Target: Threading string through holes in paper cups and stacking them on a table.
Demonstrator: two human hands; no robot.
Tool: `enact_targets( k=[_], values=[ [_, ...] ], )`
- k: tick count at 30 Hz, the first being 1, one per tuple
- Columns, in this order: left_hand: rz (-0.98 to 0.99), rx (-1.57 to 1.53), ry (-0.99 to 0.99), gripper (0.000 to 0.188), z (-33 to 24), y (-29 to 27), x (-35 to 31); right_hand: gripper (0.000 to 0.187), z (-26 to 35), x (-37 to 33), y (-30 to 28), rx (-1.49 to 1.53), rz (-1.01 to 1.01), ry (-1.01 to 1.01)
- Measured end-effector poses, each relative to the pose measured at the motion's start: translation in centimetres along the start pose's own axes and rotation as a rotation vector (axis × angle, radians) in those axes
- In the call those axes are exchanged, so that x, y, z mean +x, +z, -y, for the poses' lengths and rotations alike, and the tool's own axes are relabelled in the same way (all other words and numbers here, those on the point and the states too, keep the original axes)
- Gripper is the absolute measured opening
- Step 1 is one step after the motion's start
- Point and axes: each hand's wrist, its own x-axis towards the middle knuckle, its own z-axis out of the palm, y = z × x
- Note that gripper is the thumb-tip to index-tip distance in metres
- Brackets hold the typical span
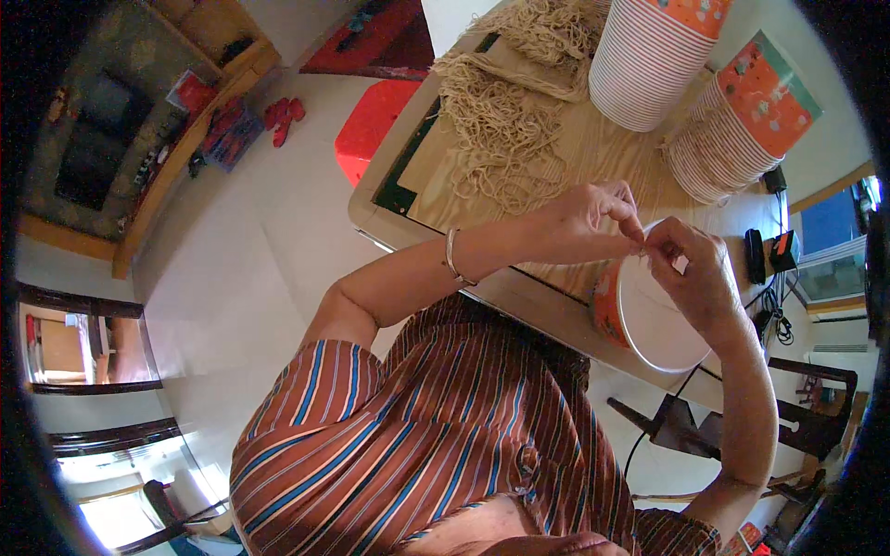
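My left hand (598, 222) and my right hand (691, 273) meet fingertip to fingertip above a paper bucket (610, 306). Both are closed in a pinch. Something tiny and pale, perhaps a bit of string, shows between the fingertips, too small to name surely. Orange outside and white inside, the bucket sits at the table's near edge, its mouth turned toward me and partly covered by my right hand. Beyond my left hand lies a loose heap of tan string (510, 139), with more tan strands (556, 32) bundled behind it.
Two tall stacks of nested paper buckets, one (640, 79) and another (714, 148), stand at the table's far right. Black cables and small devices (756, 255) lie along the right edge. A red stool (375, 130) stands left of the wooden table (431, 185).
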Motion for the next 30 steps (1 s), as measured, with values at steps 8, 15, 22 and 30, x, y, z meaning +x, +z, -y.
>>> enact_targets(
  k=[8,15,22,30],
  values=[
    [0.004,0.017,0.021,0.023,-0.7,0.1,0.1,0.008,-1.5,0.6,-0.3,0.121,0.050,0.033],
    [-0.018,0.062,0.045,0.018,-0.7,0.3,-0.1,0.005,-1.6,1.7,-1.4,0.510,0.287,0.350],
    [-0.088,0.044,0.018,0.016,-0.2,1.4,-0.4,0.016,-0.7,-1.4,1.1,0.485,0.047,0.348],
    [-0.181,-0.078,-0.095,0.014,-0.8,2.2,-0.4,0.011,-0.5,-1.3,2.5,0.677,0.102,0.486]
  ],
)
